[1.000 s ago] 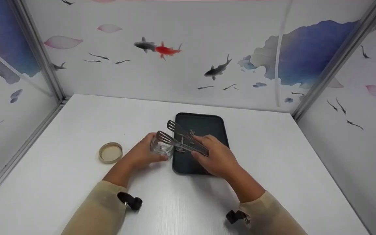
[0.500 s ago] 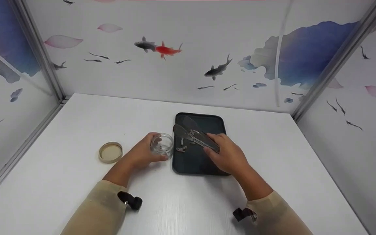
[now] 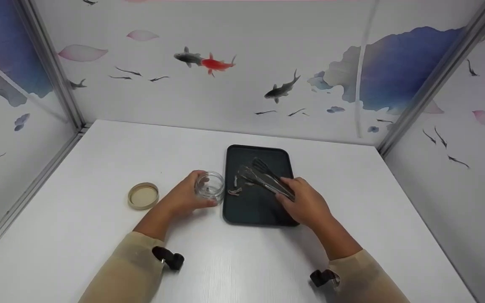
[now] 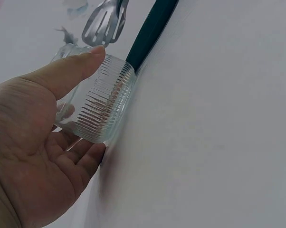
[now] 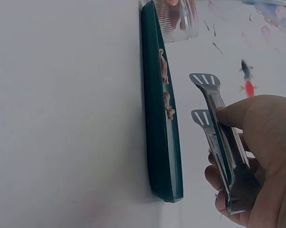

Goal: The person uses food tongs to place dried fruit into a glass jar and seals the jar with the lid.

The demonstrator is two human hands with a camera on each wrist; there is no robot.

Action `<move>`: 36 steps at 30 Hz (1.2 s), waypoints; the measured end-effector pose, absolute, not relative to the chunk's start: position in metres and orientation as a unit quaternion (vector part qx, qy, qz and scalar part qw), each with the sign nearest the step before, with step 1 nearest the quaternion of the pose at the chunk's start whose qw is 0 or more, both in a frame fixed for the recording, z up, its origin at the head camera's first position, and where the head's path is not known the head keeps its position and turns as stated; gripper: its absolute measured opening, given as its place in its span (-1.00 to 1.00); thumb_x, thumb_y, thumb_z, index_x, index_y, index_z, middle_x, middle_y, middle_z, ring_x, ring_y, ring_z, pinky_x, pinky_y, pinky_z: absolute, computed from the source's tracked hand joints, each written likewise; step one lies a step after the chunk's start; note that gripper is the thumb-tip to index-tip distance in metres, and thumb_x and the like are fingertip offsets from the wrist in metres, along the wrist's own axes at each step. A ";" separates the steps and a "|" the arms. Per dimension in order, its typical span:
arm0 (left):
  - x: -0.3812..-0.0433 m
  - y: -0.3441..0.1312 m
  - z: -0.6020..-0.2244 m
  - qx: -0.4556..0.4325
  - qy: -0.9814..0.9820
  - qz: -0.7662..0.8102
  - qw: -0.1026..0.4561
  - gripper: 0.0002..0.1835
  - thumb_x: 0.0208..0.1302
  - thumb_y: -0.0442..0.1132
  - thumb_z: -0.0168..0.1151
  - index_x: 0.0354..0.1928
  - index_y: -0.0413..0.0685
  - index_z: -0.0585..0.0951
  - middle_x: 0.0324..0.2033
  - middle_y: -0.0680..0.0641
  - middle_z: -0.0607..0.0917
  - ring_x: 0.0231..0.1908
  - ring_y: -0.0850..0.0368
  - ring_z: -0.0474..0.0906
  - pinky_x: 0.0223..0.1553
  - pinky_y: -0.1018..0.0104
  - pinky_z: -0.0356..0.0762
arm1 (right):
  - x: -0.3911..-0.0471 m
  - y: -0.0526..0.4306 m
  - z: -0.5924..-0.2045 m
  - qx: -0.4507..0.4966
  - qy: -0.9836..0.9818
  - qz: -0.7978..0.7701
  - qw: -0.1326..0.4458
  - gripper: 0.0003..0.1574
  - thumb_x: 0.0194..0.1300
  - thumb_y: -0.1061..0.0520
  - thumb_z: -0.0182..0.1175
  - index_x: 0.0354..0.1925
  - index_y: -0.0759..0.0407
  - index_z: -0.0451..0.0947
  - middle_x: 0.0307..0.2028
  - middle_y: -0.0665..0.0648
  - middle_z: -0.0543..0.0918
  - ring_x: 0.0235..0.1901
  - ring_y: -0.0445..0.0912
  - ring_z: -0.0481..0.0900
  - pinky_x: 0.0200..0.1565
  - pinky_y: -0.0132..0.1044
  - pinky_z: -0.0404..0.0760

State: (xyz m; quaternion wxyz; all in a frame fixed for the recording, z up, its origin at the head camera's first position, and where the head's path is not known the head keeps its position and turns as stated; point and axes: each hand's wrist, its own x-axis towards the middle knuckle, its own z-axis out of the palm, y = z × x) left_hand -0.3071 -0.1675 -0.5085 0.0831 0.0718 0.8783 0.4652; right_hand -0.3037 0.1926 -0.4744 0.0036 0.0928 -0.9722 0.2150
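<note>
My left hand (image 3: 185, 195) grips a clear ribbed glass jar (image 3: 210, 185) that stands uncapped at the left edge of a dark green tray (image 3: 255, 212). A little brownish matter shows through the jar's wall in the left wrist view. With my right hand (image 3: 307, 202) I hold metal tongs (image 5: 228, 156), their slotted tips parted and nothing between them, above the tray. Several small brownish, twisted dried pieces (image 3: 235, 191) lie in the left part of the tray; the right wrist view shows pieces (image 5: 163, 66) just past its rim.
A beige round lid (image 3: 143, 196) lies on the white table (image 3: 209, 269) left of my left hand. White panels (image 3: 234, 101) printed with fish and petals close off the back and both sides.
My right hand has drawn the tongs away from over the jar, rightward to above the tray. My left hand and the jar have stayed in place.
</note>
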 end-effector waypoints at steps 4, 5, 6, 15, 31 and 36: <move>-0.307 -0.167 -0.509 0.066 0.879 0.465 0.082 0.16 0.08 0.10 0.70 0.63 0.06 0.20 0.59 -0.18 0.38 0.59 -0.21 0.31 0.60 -0.20 0.24 | -0.304 0.196 -0.476 0.091 -0.973 0.213 -0.001 -0.25 0.54 -0.17 0.29 0.57 -0.11 0.40 0.32 0.10 0.60 0.09 -0.02 0.60 0.11 -0.02 0.63; -0.307 -0.167 -0.509 0.065 0.879 0.465 0.083 0.16 0.08 0.10 0.70 0.63 0.06 0.20 0.59 -0.18 0.37 0.59 -0.21 0.30 0.61 -0.20 0.24 | -0.304 0.197 -0.477 0.090 -0.973 0.212 -0.003 -0.25 0.53 -0.17 0.29 0.57 -0.11 0.40 0.32 0.10 0.60 0.09 -0.02 0.60 0.11 -0.02 0.63; -0.307 -0.167 -0.509 0.065 0.879 0.466 0.083 0.16 0.08 0.10 0.70 0.63 0.07 0.20 0.59 -0.17 0.37 0.59 -0.20 0.30 0.61 -0.20 0.23 | -0.304 0.197 -0.477 0.088 -0.973 0.212 -0.006 -0.25 0.53 -0.17 0.29 0.57 -0.11 0.41 0.31 0.10 0.60 0.08 -0.02 0.59 0.10 -0.02 0.63; -0.308 -0.167 -0.510 0.065 0.877 0.469 0.084 0.17 0.08 0.10 0.70 0.63 0.07 0.20 0.59 -0.17 0.38 0.59 -0.20 0.30 0.61 -0.20 0.23 | -0.303 0.200 -0.485 0.088 -0.974 0.206 -0.015 -0.24 0.51 -0.17 0.33 0.56 -0.13 0.41 0.26 0.09 0.62 0.01 -0.03 0.59 0.01 -0.07 0.62; -0.308 -0.168 -0.510 0.068 0.877 0.469 0.083 0.16 0.08 0.10 0.70 0.63 0.05 0.20 0.58 -0.18 0.37 0.57 -0.19 0.32 0.59 -0.20 0.26 | -0.302 0.202 -0.489 0.107 -0.970 0.217 -0.018 -0.41 0.52 -0.05 0.34 0.44 -0.09 0.56 0.15 0.03 0.68 -0.01 -0.07 0.60 0.06 -0.05 0.63; -0.308 -0.168 -0.511 0.073 0.875 0.472 0.080 0.16 0.08 0.10 0.70 0.62 0.04 0.21 0.55 -0.18 0.41 0.55 -0.18 0.34 0.58 -0.20 0.27 | -0.301 0.202 -0.488 0.112 -0.968 0.222 -0.007 -0.53 0.54 0.02 0.32 0.35 -0.07 0.64 0.18 0.05 0.71 0.11 -0.03 0.66 0.18 0.05 0.66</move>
